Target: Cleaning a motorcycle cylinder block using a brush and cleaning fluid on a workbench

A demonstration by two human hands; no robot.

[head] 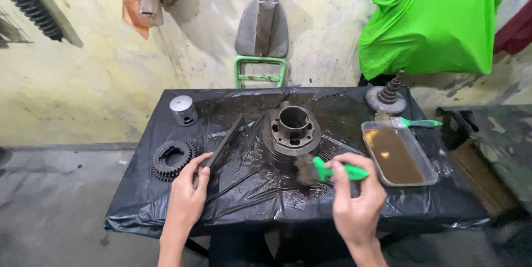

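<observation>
The right hand [357, 200] is closed around the green handle of a dirty brush [327, 170], whose dark bristles touch the lower edge of a finned engine cylinder [291, 131] at about the cylinder's five o'clock. The left hand [187, 200] grips the near end of a long dark file [221, 144], which runs up toward one o'clock and lies on the black plastic sheet [244, 195] covering the table. The cylinder sits upright near the table's middle, bore facing up. At its nine o'clock lies a toothed gear ring [170, 159]; at ten o'clock stands a silver piston [183, 109]. At three o'clock is a clear tray of brown liquid [398, 153], with a second green-handled brush [418, 123] at its far end. At two o'clock stands a stepped gear cluster [388, 98]. Behind it hangs a bright green cloth [432, 20].
</observation>
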